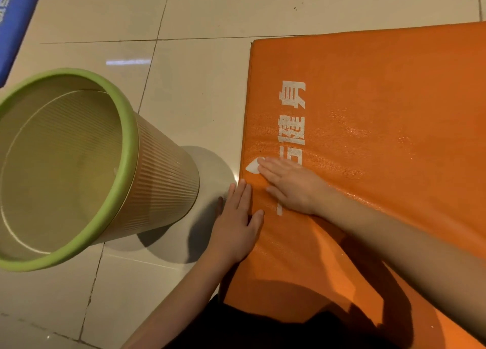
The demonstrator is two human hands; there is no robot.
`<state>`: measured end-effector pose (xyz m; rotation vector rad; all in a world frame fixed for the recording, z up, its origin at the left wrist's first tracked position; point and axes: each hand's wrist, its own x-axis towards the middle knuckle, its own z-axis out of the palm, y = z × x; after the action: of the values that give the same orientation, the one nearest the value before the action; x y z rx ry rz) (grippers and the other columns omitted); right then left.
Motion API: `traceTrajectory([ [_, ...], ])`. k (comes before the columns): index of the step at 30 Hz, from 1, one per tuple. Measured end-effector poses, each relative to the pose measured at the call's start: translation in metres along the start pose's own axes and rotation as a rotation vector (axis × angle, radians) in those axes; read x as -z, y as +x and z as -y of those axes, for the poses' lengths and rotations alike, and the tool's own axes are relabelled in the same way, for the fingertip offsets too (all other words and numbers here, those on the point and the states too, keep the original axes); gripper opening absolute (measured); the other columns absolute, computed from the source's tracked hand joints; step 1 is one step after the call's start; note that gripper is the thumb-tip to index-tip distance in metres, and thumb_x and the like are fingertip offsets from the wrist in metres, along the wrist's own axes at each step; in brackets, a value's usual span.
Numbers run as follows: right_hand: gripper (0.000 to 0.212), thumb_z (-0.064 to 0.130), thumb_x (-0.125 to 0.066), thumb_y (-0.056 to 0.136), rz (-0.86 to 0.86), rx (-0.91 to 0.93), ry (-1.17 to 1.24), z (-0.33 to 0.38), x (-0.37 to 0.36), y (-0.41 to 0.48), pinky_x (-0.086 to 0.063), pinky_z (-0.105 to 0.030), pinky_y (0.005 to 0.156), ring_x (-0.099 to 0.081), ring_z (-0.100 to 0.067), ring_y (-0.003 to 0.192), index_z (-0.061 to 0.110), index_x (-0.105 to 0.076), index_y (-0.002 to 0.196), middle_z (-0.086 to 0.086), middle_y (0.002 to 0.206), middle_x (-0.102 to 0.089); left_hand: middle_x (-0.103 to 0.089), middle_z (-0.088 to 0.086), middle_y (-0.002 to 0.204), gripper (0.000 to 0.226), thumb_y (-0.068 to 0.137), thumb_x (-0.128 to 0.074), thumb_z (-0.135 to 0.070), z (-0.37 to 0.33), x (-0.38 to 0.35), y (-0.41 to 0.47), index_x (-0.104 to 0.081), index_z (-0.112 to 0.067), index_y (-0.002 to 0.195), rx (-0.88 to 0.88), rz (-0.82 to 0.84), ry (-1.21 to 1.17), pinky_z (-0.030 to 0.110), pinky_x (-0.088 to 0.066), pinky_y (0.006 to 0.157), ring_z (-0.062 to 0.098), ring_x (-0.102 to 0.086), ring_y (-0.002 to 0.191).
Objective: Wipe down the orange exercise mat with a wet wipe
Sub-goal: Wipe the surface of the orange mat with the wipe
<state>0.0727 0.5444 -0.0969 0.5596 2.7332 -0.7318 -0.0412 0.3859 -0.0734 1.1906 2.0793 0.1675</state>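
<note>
Mat (381,99) lies flat on tiled floor (197,85), with wet sheen on its surface to the right of the white printed characters (292,112). Right hand (292,185) lies palm-down near the mat's left edge, fingers straight and close together, pressing the white wipe (252,167) flat; only a corner of the wipe shows past the fingertips. Left hand (236,225) is flat and holds nothing, fingers straight and together across the mat's left edge, thumb spread onto the mat; a green-rimmed bin (163,180) stands on the floor just left of the mat, not touching it.
</note>
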Motion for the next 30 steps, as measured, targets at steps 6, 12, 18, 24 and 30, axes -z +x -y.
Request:
traceTrajectory([
  [6,0.064,0.044,-0.027,0.104,-0.006,-0.132,0.107,0.028,-0.005,-0.011,0.01,-0.025,0.116,0.005,-0.014,0.15,0.014,-0.005,0.156,-0.001,0.164,0.003,0.001,-0.005,0.165,0.064,0.104,-0.032,-0.043,0.001,0.001,-0.001,-0.005,-0.019,0.157,-0.045,-0.035,0.025,0.037,0.007,0.121,0.011,0.011,0.15],
  [12,0.07,0.05,-0.006,0.096,0.033,-0.17,0.01,-0.001,-0.001,-0.037,0.008,-0.025,0.116,0.002,-0.016,0.151,0.014,-0.004,0.157,-0.003,0.164,0.003,0.006,-0.005,0.164,0.065,0.104,-0.025,-0.047,0.0,-0.001,0.002,0.001,-0.021,0.157,0.002,-0.012,0.068,0.037,0.011,0.12,0.011,0.011,0.15],
  [18,0.062,0.038,-0.025,0.106,0.087,-0.154,0.162,0.036,-0.013,-0.06,0.007,-0.026,0.119,0.008,-0.016,0.15,0.012,0.0,0.156,-0.003,0.163,0.01,0.005,-0.006,0.165,0.063,0.104,-0.025,-0.046,-0.003,-0.004,0.0,-0.001,-0.021,0.157,0.004,-0.045,0.091,0.041,0.009,0.12,0.013,0.009,0.15],
  [24,0.06,0.008,-0.036,0.099,0.188,-0.139,0.117,0.026,0.015,-0.081,-0.01,-0.029,0.121,-0.008,-0.017,0.15,0.015,-0.018,0.156,-0.001,0.164,-0.004,0.005,-0.004,0.165,0.064,0.104,-0.025,-0.047,-0.005,0.001,-0.002,-0.001,-0.021,0.157,0.019,-0.035,0.104,0.042,0.009,0.12,0.015,0.009,0.15],
  [30,0.036,0.016,-0.049,0.098,-0.037,-0.088,0.039,0.013,0.019,-0.078,-0.044,-0.036,0.098,-0.049,-0.029,0.123,0.006,-0.057,0.132,-0.011,0.139,-0.048,-0.002,-0.002,0.165,0.064,0.104,-0.03,-0.045,-0.017,0.015,0.011,-0.009,-0.018,0.157,-0.024,-0.049,0.127,0.043,0.007,0.12,0.017,0.006,0.151],
])
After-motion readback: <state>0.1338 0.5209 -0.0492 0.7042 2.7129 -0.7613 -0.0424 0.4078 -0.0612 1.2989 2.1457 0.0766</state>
